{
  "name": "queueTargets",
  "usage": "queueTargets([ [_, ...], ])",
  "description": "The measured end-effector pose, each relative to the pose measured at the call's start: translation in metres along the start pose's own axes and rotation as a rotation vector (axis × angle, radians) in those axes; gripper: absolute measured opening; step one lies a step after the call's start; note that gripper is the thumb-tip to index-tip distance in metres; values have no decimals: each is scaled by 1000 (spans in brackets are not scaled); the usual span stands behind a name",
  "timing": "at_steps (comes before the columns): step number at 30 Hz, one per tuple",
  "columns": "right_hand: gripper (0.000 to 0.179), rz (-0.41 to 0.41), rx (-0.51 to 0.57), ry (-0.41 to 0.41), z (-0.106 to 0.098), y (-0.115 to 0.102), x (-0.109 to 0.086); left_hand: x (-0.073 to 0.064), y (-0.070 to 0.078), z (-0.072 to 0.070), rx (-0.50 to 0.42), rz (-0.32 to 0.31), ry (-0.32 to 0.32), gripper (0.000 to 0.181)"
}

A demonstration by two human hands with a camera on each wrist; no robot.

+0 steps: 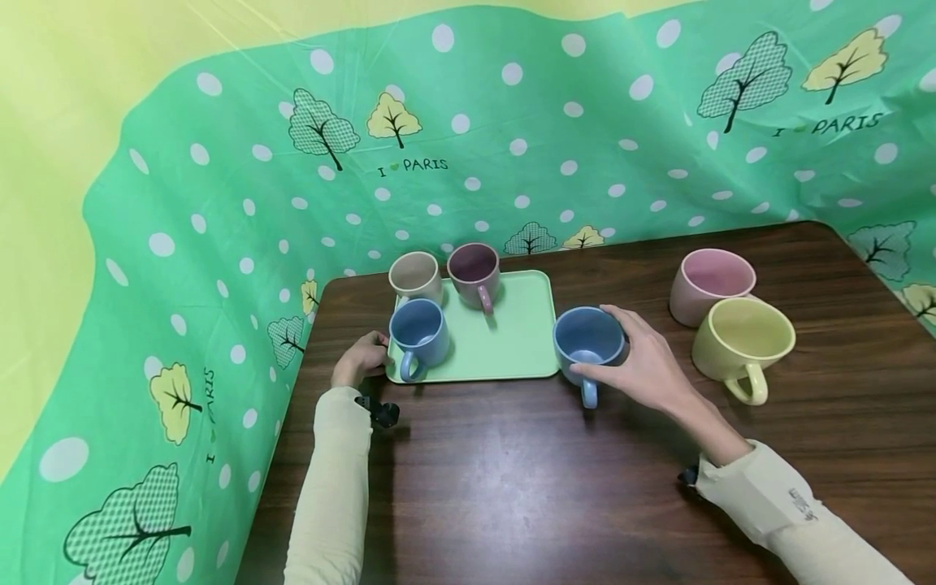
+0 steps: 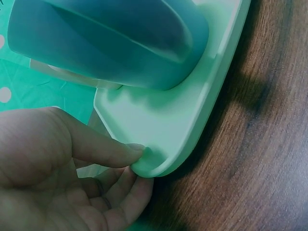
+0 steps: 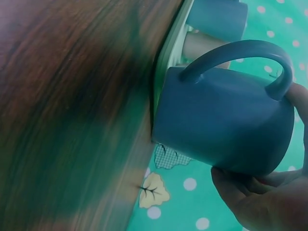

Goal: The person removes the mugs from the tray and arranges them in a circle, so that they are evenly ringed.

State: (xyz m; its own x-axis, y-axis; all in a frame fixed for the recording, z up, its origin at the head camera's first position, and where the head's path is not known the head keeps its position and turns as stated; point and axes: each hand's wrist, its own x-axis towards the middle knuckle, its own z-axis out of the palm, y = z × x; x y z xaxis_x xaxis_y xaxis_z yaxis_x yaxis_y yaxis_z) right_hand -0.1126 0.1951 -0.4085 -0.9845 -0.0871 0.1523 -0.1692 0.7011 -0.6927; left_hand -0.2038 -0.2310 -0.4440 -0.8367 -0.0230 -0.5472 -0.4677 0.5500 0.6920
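My left hand (image 1: 363, 357) pinches the front left corner of a pale green tray (image 2: 130, 120), thumb over the rim and fingers curled beneath. On the tray, a blue mug (image 1: 420, 333) stands nearest that hand, with a beige mug (image 1: 415, 275) behind it and a purple mug (image 1: 474, 275) beside that one. At the tray's right edge, my right hand (image 1: 643, 361) grips a second blue mug (image 3: 221, 115) from its right side, thumb near the front rim and fingers round the back. Its handle points toward me, and in the head view the mug overlaps the tray's right edge.
To the right, a pink mug (image 1: 709, 284) stands on the dark wooden table (image 1: 497, 487), a yellow mug (image 1: 742, 337) in front of it. A green dotted cloth (image 1: 468, 146) hangs behind the table and along its left side.
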Motion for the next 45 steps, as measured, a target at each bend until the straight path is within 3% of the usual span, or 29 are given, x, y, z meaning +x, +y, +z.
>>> queueTargets([
  [33,99,64,-47,62,-30,27,-30,1,-1,1,25,11,19,31],
  [45,103,95,-63,48,-35,34,-38,0,-1,1,22,5,21,30],
])
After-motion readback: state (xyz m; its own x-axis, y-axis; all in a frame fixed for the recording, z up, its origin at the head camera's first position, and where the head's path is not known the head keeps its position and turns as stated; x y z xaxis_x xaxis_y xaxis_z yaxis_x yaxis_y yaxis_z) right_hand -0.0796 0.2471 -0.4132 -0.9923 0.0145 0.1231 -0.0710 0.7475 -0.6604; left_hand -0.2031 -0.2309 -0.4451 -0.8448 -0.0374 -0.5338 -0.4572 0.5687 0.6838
